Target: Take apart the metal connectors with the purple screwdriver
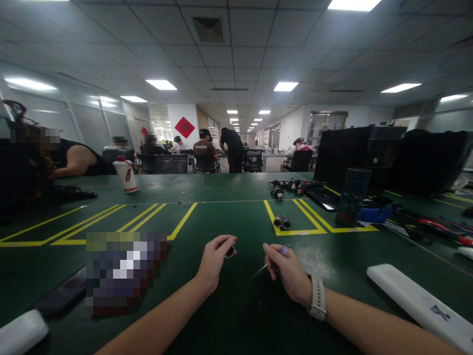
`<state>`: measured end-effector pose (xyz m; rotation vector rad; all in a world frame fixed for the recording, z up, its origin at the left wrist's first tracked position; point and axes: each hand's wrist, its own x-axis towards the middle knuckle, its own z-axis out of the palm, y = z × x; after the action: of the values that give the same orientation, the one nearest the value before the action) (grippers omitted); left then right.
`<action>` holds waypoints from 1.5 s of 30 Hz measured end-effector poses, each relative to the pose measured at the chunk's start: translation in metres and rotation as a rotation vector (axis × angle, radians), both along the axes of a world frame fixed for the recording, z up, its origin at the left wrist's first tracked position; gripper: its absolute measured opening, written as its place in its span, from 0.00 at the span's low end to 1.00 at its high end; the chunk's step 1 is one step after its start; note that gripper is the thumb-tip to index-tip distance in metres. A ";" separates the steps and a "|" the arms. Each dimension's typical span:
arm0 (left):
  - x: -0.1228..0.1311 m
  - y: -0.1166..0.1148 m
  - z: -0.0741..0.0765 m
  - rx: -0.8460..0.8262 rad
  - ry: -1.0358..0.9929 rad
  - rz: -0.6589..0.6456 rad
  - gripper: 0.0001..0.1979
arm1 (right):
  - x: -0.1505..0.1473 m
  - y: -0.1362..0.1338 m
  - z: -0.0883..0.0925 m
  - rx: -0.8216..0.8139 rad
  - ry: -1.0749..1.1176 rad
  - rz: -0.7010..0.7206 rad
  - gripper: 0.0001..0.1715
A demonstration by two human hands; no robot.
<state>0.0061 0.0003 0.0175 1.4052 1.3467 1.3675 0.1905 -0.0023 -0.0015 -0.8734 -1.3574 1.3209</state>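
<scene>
My left hand [216, 259] is curled low over the green table [229, 212], its fingers pinched on a small round metal part [229, 252]. To its right, my right hand [286, 271] grips a thin tool [264, 267] like a pen, its slim metal tip pointing left toward the left hand. A pale watch band wraps my right wrist. The two hands are a short gap apart, just above the table surface.
Two small metal cylinders [281, 222] lie inside a yellow-taped square ahead. A dark tumbler [351, 203], black monitors [354, 153] and cables stand at right; a white cup [126, 175] at left. White bars lie at both near corners. People sit and stand farther back.
</scene>
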 end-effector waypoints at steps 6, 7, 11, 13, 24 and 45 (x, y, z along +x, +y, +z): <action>0.009 -0.010 -0.001 -0.168 -0.189 -0.104 0.15 | 0.001 0.001 0.001 -0.048 0.022 -0.102 0.23; 0.009 -0.010 -0.003 -0.177 -0.203 -0.123 0.16 | 0.001 0.003 0.001 -0.047 0.027 -0.137 0.23; 0.009 -0.012 -0.006 -0.139 -0.162 -0.214 0.16 | 0.002 0.009 0.000 -0.040 0.049 -0.260 0.21; 0.011 -0.014 -0.006 -0.079 -0.007 -0.247 0.17 | 0.003 0.012 -0.001 -0.034 0.065 -0.305 0.21; 0.023 -0.044 0.012 0.689 1.176 -0.670 0.22 | 0.003 0.019 -0.006 -0.015 0.132 -0.390 0.24; 0.001 -0.005 -0.017 0.372 0.785 -0.082 0.20 | 0.006 0.018 -0.003 -0.081 0.048 -0.146 0.16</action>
<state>0.0067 -0.0046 0.0002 2.3847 1.5124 1.0747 0.1968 0.0155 -0.0047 -0.9710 -1.1875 1.2827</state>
